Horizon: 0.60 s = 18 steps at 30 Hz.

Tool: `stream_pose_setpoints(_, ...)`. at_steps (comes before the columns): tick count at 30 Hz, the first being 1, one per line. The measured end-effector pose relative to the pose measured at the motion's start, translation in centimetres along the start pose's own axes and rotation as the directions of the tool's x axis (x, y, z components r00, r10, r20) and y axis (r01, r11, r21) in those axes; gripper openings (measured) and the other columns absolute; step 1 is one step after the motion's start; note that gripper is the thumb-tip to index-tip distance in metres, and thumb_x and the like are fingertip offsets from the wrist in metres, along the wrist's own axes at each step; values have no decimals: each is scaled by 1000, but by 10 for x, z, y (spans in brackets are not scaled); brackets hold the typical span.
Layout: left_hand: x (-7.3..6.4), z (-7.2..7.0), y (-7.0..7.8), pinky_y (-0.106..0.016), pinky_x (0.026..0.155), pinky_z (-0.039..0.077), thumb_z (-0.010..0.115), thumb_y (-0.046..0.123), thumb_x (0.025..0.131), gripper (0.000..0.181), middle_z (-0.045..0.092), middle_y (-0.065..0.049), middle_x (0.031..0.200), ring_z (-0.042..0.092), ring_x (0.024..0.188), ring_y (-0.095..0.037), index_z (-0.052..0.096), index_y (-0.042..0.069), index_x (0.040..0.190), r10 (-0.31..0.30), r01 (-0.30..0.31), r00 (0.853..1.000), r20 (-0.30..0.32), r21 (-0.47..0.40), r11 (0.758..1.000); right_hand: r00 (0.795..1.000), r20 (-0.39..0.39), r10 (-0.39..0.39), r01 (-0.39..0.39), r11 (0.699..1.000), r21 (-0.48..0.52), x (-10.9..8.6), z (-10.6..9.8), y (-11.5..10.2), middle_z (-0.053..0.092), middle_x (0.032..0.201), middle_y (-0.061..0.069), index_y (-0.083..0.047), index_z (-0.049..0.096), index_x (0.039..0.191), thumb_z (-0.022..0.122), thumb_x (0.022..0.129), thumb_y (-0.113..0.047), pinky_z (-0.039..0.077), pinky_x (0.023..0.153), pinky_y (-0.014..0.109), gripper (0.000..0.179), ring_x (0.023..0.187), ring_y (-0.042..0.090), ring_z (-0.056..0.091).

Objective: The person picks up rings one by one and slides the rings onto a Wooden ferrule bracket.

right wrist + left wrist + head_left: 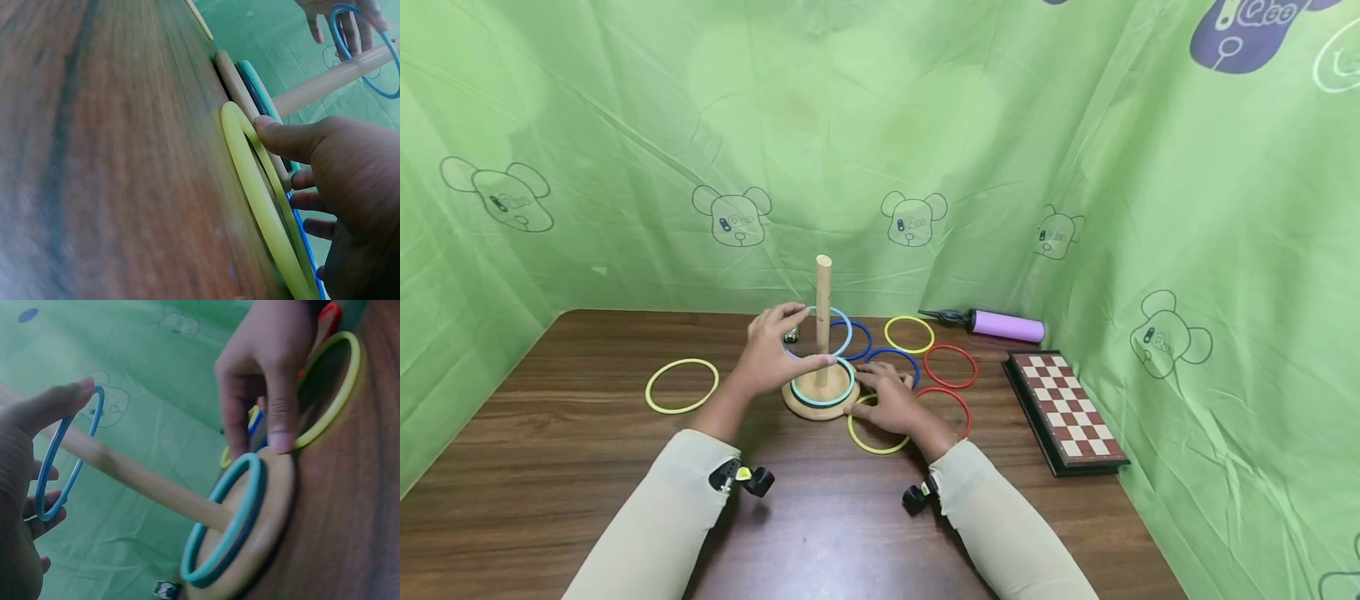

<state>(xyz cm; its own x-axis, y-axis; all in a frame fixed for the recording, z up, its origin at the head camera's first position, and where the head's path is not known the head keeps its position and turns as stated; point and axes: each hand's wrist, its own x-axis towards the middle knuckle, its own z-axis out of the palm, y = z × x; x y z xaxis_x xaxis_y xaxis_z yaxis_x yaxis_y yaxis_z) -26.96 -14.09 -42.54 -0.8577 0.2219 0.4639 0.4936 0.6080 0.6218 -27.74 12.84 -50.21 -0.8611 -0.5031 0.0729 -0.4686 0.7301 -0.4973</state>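
Note:
A wooden peg (823,287) stands upright on a round wooden base (805,411). My left hand (766,354) pinches a light blue ring (42,487) between thumb and fingers, with the ring tilted around the peg partway up. Lower down, a turquoise ring (190,556) lies over a darker ring around the peg's foot. My right hand (891,404) grips the right edge of the base, its thumb (284,139) against the near rim and its fingers farther round. Beneath that hand, a yellow ring (262,215) lies beside the base, partly covered in the head view.
Blue rings, red rings (976,371) and another yellow ring (887,333) lie right of the base. One yellow ring (648,392) lies on the left. A purple pump (1007,326) and a checkered board box (1067,408) are at the right. Green curtain surrounds the table.

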Motion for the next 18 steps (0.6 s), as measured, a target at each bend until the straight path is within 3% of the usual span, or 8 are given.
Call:
stream_pose_setpoints(5,-6,13,-5,-73,127,20,99,39,78,96,55,-24,158,48,145,-52,58,-4,154,-14,14,1000,-4,-11,1000,1000,-3,-4,4,1000,1,1,1,0,51,168,15,-11,61,156,81,99,-48,23,115,70,71,159,40,38)
stream_pose_setpoints(14,-15,27,-13,-73,127,19,99,40,77,99,55,-24,157,44,149,-51,57,-8,154,-55,55,998,-4,-31,998,1000,-5,-2,2,1000,-1,1,1,0,52,168,13,-12,61,156,81,98,-49,24,115,70,72,159,39,38)
stream_pose_setpoints(18,-18,33,-15,-73,126,20,99,43,76,100,55,-23,158,43,149,-50,58,-7,153,-64,64,998,14,-3,998,1000,-8,3,-3,1000,-5,1,1,-1,51,168,13,-12,61,157,81,98,-49,25,115,70,72,159,38,38)
